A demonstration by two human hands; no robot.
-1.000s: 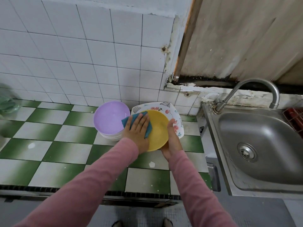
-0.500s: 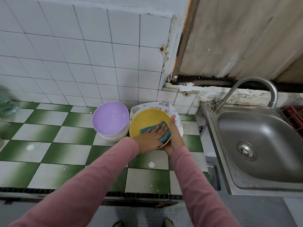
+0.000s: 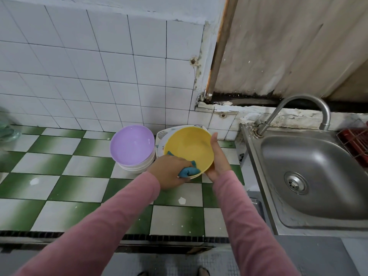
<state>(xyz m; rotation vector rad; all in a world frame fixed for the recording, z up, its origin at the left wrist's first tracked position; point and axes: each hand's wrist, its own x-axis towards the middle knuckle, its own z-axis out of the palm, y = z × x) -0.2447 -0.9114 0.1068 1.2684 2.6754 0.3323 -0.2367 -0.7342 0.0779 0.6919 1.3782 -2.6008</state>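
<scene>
A person's left grip point(image 3: 169, 170) is curled around a teal cloth point(image 3: 189, 171), pressing it on the near rim of a yellow bowl point(image 3: 189, 146). The right grip point(image 3: 218, 159) clasps the bowl's right side and holds it tilted above a green-and-white tiled counter point(image 3: 59, 176). Just beyond the left grip, a purple bowl point(image 3: 131, 146) tops a white stack. A steel sink point(image 3: 318, 176) lies right of the right grip.

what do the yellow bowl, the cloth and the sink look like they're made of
Yellow bowl: likely plastic or melamine; even colour, smooth with a soft sheen. Cloth: soft teal fabric, perhaps microfibre; it bunches in folds under the left hand. Sink: stainless steel, brushed; grey metal with dull reflections.
</scene>
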